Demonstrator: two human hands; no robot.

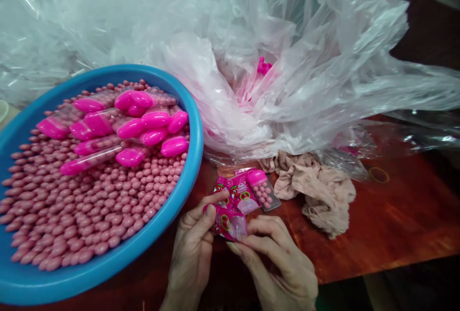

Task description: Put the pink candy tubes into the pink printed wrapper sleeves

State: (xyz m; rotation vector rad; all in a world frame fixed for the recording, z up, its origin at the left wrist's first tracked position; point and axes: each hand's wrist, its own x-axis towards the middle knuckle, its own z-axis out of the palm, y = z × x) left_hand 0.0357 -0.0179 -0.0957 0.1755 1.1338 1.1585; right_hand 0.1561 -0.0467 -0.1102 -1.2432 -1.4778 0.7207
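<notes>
Between my two hands, just above the table's near side, is a small pink printed packet (pixel 225 222) with a clear part at its right end. My left hand (pixel 194 241) pinches its left end between thumb and fingers. At the clear right end, the thumb and fingertips of my right hand (pixel 278 256) are closed on it. Right behind lie more pink printed packets (pixel 239 191) on the table. Beside them rests a clear container with a pink cap (pixel 260 189), and pink balls show inside it.
A blue basin (pixel 196 157) at left holds many pink balls (pixel 89 210) with several pink-capped containers (pixel 131 129) on top. Clear plastic bags (pixel 305 86) heap along the back, one with pink pieces (pixel 264 66) inside. A crumpled beige cloth (pixel 319 186) and rubber band (pixel 378 174) lie right.
</notes>
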